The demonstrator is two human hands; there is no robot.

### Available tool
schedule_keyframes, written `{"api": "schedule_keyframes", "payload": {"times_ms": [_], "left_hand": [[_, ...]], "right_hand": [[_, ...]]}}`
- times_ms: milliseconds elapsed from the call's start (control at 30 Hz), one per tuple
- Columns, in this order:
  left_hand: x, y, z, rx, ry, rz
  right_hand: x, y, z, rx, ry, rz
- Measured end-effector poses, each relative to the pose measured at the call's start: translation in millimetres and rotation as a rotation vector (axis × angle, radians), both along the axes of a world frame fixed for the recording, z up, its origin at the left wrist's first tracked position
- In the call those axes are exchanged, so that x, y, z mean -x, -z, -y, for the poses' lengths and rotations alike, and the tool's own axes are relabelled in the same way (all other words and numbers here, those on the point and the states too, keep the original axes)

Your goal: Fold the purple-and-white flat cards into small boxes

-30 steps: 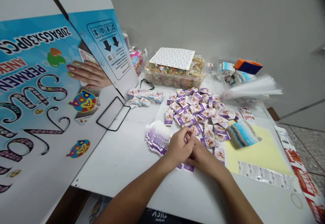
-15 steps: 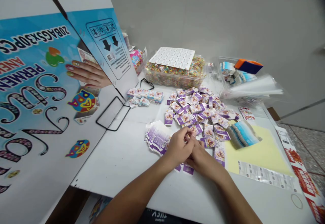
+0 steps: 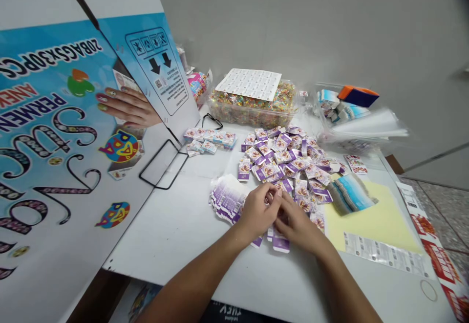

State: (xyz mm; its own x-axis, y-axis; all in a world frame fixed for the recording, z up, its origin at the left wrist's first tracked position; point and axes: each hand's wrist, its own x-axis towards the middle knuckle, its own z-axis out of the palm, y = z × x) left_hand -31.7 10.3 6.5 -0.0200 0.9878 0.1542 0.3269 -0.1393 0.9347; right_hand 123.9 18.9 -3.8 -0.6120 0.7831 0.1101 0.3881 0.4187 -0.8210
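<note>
My left hand point(image 3: 261, 210) is closed, its fingers curled together above the table; whatever they hold is hidden. Close beside it, my right hand point(image 3: 296, 223) has its fingers bent around a small purple-and-white carton point(image 3: 280, 243), whose lower end shows below the palm. Left of my hands lies a fanned stack of flat purple-and-white cartons point(image 3: 227, 198). Just beyond my fingers spreads a heap of small folded purple boxes point(image 3: 269, 169) with a hand picture on them.
A clear tub of colourful packets point(image 3: 249, 110) carries a printed sheet point(image 3: 252, 81). Light-blue small boxes point(image 3: 210, 137) sit by a large printed carton point(image 3: 120, 166). At right are a plastic bin point(image 3: 326, 135), a striped cloth-like bundle point(image 3: 350, 193), yellow paper point(image 3: 388, 205) and a sticker strip point(image 3: 384, 254).
My right hand has drawn slightly right and apart from the left. The purple carton end beneath it has shifted right and shows more. My left hand has barely moved.
</note>
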Motion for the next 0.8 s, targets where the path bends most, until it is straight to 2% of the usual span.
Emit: {"api": "schedule_keyframes", "payload": {"times_ms": [167,267,367,467,533,633,700,800], "left_hand": [[-1,1.7,1,0.004,0.018,0.03],[-3,6.5,0,0.157,0.118,0.173],[-6,11.3,-4,0.478,0.333,0.525],[-5,13.1,-8,0.681,0.369,0.922],[-1,12.7,-10,0.775,0.417,1.071],[3,13.1,-10,0.84,0.532,1.094],[2,15.4,-8,0.777,0.486,1.077],[-1,20.4,-7,0.679,0.347,0.999]], "right_hand": [[-15,-4.2,-15,-0.115,0.271,-0.277],[-18,-0.8,-15,-0.16,0.395,-0.466],[-14,1.4,-9,-0.186,0.371,-0.507],[-10,1.6,-2,-0.243,0.316,-0.456],[-9,0.8,0,-0.263,0.279,-0.417],[-10,-1.3,0,-0.261,0.226,-0.372],[-10,-2.6,-1,-0.294,0.225,-0.311],[-6,-2.9,-1,-0.401,0.24,-0.14]]}}
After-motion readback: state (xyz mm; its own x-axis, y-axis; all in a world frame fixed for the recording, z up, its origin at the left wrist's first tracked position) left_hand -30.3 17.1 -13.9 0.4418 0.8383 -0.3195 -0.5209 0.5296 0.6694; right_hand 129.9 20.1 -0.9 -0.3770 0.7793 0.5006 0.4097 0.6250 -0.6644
